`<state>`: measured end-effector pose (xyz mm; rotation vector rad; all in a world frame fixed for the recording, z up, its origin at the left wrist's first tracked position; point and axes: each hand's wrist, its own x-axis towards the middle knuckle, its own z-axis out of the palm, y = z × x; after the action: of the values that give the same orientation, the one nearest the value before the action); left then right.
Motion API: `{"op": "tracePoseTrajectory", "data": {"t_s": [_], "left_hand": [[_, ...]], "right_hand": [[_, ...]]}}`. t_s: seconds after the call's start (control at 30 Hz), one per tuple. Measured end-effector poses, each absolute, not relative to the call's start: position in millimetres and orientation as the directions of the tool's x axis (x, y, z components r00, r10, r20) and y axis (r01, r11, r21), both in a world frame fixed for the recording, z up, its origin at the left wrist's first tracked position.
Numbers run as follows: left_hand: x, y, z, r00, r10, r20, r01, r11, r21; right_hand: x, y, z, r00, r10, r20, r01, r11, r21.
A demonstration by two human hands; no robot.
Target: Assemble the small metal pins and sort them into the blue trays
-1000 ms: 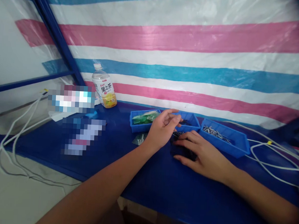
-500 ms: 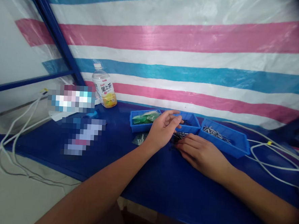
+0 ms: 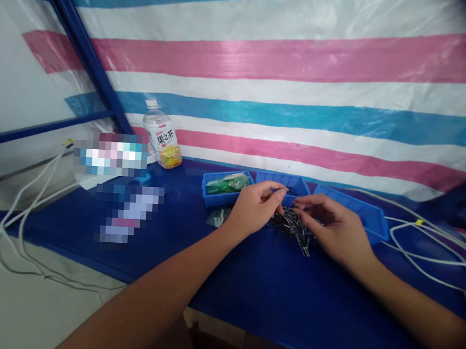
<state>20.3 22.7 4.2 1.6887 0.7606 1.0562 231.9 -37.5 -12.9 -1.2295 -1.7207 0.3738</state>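
A loose pile of thin metal pieces (image 3: 295,228), like screws or nails, some dark and some shiny, lies on the blue tabletop. Over its left edge, my left hand (image 3: 257,206) has thumb and forefinger pinched together, in front of the middle blue bin (image 3: 283,182). My right hand (image 3: 338,225) hovers over the pile's right side with its fingertips closed toward the thumb, close to the left fingertips. What either pinch holds is too small to make out. Behind my right hand, the right blue bin (image 3: 378,221) is partly covered.
A left blue bin (image 3: 219,199) holds green plastic packets (image 3: 230,183). In front of it lies a small clear bag of pale pieces (image 3: 219,217). A drink bottle (image 3: 164,139) stands farther left. White cables (image 3: 418,244) run along the right side; others hang at the left edge.
My right hand has lifted and opened up from the pile, showing more of the metal pieces, and its fingertips now come close to my left hand. My left hand has shifted slightly down.
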Motion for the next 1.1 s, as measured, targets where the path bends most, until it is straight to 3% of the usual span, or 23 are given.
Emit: {"op": "tracePoseTrajectory", "data": {"t_s": [0.1,0.27,0.5,0.63,0.9,1.1], "left_hand": [[20.8,20.7,1.3,0.494,0.818,0.296,0.038,-0.361,0.932],[25.4,22.6,-7.4,0.54,0.772,0.335,-0.012,-0.391,0.92],[29.7,27.5,-12.8,0.587,0.779,0.22,-0.078,-0.216,0.973],[28.1,28.1,-12.7,0.549,0.79,0.274,-0.099,-0.263,0.96],[27.9,29.0,-13.2,0.435,0.856,0.28,-0.136,-0.245,0.96],[27.6,25.3,-11.4,0.465,0.842,0.273,-0.107,-0.253,0.962]], "right_hand": [[233.4,-38.1,-10.3,-0.016,0.816,0.577,0.575,0.48,-0.663],[232.5,-39.8,-6.2,-0.122,0.789,0.603,0.644,0.525,-0.557],[233.0,-39.5,-6.5,-0.196,0.742,0.641,0.675,0.576,-0.461],[230.2,-41.5,-3.5,-0.252,0.696,0.673,0.686,0.619,-0.382],[226.9,-45.9,-0.1,-0.156,0.742,0.652,0.697,0.55,-0.46],[227.8,-46.1,1.7,-0.119,0.769,0.627,0.716,0.505,-0.483]]}}
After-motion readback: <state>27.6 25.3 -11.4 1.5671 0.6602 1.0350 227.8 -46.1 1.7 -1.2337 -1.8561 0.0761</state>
